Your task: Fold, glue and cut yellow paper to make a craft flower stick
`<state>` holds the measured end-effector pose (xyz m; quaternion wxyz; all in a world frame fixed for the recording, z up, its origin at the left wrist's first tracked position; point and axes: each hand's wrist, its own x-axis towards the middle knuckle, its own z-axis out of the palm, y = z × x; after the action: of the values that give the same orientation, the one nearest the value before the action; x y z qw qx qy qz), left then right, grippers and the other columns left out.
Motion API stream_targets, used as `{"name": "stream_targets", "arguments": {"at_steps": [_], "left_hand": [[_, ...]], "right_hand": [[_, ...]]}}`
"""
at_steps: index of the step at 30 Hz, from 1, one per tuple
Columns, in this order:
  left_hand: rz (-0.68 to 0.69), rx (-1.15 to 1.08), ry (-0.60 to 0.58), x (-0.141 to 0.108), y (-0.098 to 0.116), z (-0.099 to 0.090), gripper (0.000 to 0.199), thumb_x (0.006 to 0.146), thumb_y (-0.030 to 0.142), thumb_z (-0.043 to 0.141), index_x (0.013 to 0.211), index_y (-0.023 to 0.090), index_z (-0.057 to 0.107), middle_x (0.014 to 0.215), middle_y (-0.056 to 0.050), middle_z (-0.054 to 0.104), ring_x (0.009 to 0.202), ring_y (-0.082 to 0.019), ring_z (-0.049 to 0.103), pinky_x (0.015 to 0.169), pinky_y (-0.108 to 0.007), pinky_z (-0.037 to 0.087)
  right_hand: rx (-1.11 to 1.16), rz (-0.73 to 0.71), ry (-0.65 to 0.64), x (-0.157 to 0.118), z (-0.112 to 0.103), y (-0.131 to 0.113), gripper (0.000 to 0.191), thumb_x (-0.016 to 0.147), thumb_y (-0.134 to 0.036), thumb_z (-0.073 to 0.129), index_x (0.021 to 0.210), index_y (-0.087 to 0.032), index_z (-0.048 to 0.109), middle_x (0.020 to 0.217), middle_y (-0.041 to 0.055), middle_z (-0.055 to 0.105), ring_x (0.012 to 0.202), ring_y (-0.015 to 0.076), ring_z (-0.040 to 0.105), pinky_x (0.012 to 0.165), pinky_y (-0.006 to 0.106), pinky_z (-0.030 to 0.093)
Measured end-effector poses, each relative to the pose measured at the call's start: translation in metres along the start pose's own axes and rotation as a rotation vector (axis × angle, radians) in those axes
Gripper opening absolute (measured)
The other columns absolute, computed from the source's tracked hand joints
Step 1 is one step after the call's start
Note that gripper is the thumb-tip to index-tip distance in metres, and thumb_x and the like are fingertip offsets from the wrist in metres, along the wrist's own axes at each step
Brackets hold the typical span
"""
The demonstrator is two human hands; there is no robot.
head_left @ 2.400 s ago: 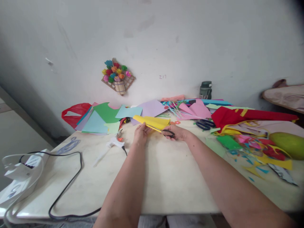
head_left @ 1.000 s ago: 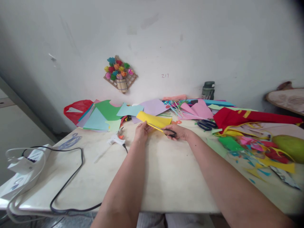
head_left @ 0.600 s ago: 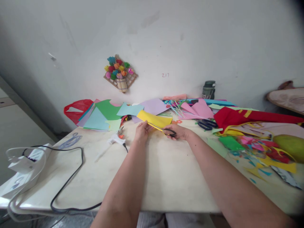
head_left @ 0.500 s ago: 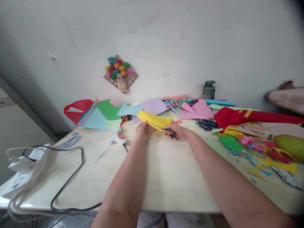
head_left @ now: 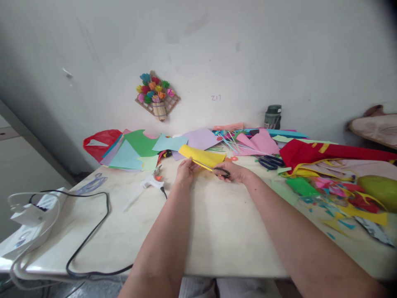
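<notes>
My left hand (head_left: 186, 170) pinches the near left edge of a yellow sheet of paper (head_left: 203, 156), which bends up slightly above the table. A pair of black-handled scissors (head_left: 223, 172) is in my right hand (head_left: 233, 171), with fingers closed round the handles. Its blades point left along the sheet's near edge, toward my left fingers. A thin yellow strip shows by the blades; whether it is cut free I cannot tell. A small orange-red paper flower (head_left: 233, 159) lies just beyond my right hand.
Left of my forearms lie a white glue gun (head_left: 151, 182), a black cord (head_left: 107, 211) and a power strip (head_left: 34, 223). Coloured paper sheets (head_left: 130, 153) line the wall. To the right are more scissors (head_left: 269, 162), red cloth (head_left: 305, 155) and paper scraps (head_left: 338, 213). A bottle (head_left: 273, 118) stands behind.
</notes>
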<state>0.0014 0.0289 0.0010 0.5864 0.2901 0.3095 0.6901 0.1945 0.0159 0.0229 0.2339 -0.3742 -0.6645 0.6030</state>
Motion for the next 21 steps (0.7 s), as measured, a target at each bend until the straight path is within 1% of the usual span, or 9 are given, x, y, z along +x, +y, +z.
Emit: {"name": "stream_targets", "arguments": {"at_steps": [9,15,19,21], "left_hand": [[0.009,-0.002,-0.002,0.0016,-0.0012,-0.0010,0.006,0.072,0.015,0.057,0.070,0.012,0.053,0.067,-0.005,0.064,0.064,-0.016,0.063,0.064,-0.029,0.052],[0.003,-0.010,-0.007,0.0024,-0.0014,-0.0018,0.004,0.074,0.014,0.055,0.076,0.010,0.056,0.070,-0.007,0.065,0.064,-0.016,0.063,0.061,-0.028,0.053],[0.012,-0.010,-0.015,-0.0005,0.0010,-0.0008,0.009,0.072,0.017,0.057,0.078,0.011,0.056,0.070,-0.008,0.064,0.061,-0.017,0.063,0.056,-0.027,0.052],[0.027,-0.021,-0.013,-0.0016,0.0022,-0.0002,0.010,0.072,0.018,0.058,0.078,0.011,0.055,0.070,-0.007,0.064,0.060,-0.016,0.063,0.056,-0.027,0.052]], "right_hand": [[-0.005,-0.015,0.009,0.0017,-0.0008,0.0021,0.021,0.074,-0.032,0.055,0.080,-0.012,0.054,0.043,-0.0062,0.046,0.028,0.0015,0.031,0.026,0.013,0.020],[0.011,-0.024,0.008,0.0014,-0.0004,0.0013,0.020,0.072,-0.031,0.057,0.078,-0.012,0.053,0.043,-0.0062,0.045,0.028,0.0016,0.030,0.027,0.013,0.021],[0.014,-0.015,0.003,0.0010,-0.0018,0.0018,0.020,0.071,-0.031,0.057,0.076,-0.012,0.053,0.042,-0.0060,0.045,0.029,0.0018,0.030,0.027,0.013,0.022],[0.011,-0.007,-0.006,0.0004,-0.0033,0.0022,0.020,0.072,-0.031,0.057,0.077,-0.012,0.053,0.042,-0.0056,0.046,0.029,0.0016,0.030,0.027,0.013,0.022]]}}
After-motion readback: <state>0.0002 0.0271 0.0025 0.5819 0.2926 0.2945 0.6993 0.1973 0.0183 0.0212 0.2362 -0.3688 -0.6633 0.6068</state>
